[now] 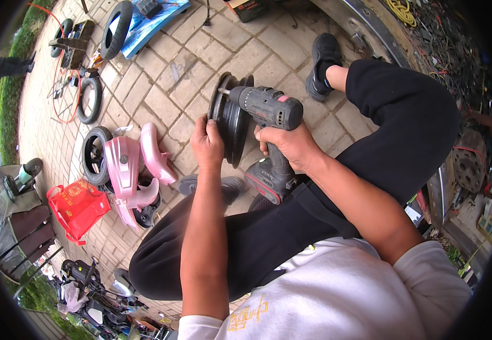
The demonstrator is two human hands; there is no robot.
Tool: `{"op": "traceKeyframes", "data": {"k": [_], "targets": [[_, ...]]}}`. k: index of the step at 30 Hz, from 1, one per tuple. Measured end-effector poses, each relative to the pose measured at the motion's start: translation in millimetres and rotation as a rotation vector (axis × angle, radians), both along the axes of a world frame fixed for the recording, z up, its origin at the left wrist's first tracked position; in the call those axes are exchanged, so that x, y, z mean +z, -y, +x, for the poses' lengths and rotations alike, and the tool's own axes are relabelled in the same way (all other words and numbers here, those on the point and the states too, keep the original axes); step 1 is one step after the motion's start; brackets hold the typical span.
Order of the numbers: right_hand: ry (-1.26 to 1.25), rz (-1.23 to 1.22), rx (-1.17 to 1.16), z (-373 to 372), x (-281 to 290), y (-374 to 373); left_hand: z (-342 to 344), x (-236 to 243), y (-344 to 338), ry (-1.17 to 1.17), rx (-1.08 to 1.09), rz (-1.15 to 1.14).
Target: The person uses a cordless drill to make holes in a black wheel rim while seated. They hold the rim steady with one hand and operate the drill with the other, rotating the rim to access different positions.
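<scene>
My right hand [285,144] is wrapped round the handle of a dark grey cordless drill [271,105], whose battery hangs below near my lap. The drill lies horizontal, its chuck pointing left, with a silver bit against or just at the upper part of a black wheel rim [233,144]; I cannot tell whether it touches. My left hand [209,141] grips the rim's left edge, thumb and fingers closed on it, holding it upright above the paving. My knees are bent either side, and the far side of the rim is partly hidden by the drill.
Tyres [90,99], a blue board [147,31] and orange hose lie on paving [175,54]. Pink plastic panels [122,164], a red bag [73,209] and scooters [87,294] are at left. A dark-trousered person [13,67] is at far left. Cluttered cables and parts [444,68] edge the right.
</scene>
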State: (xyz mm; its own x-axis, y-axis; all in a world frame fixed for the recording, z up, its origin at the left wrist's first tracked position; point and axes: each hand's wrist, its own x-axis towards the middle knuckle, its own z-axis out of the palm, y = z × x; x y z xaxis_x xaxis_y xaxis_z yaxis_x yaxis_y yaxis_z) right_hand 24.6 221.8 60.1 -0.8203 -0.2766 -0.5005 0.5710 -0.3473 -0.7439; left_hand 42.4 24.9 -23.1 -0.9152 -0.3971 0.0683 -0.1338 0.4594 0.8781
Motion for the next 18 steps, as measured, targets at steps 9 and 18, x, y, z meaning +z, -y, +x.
{"op": "traceKeyframes", "data": {"k": [9, 18], "targets": [[-0.061, 0.161, -0.038, -6.3, -9.9, 8.4, 0.8, 2.0, 3.1, 0.065, 0.035, -0.016], [-0.086, 0.22, 0.022, -7.6, -11.9, 7.8, 3.3, 3.5, 5.1, 0.058, 0.047, -0.148]]}}
